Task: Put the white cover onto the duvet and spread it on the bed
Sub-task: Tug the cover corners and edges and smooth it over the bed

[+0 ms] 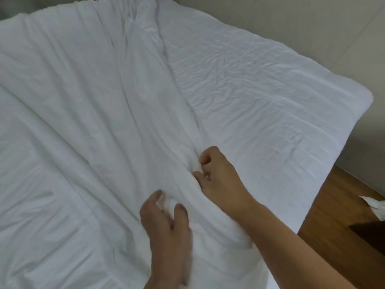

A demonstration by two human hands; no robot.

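— Where are your hands right now?

— Both on the white cover [87, 113], close together on a long raised fold. My right hand [218, 176] is just ahead of my left, fingers curled in and pinching a bunched ridge of the cloth. My left hand [166, 224] lies nearer to me, thumb and fingers spread in a loose claw around a small hump of fabric — whether it truly grips or only presses, I cannot tell.

— And the duvet?

— I cannot tell it apart from the cover; everything under and to the left of my hands is one white, creased layer, its folds running away from my fingers toward the far edge.

— What is to the right?

— Beyond my right hand lies the bed [281, 97], its sheet finely wrinkled and bare. Past my right forearm is the wooden floor [333, 207], with a scrap of white paper [375, 205] on it.
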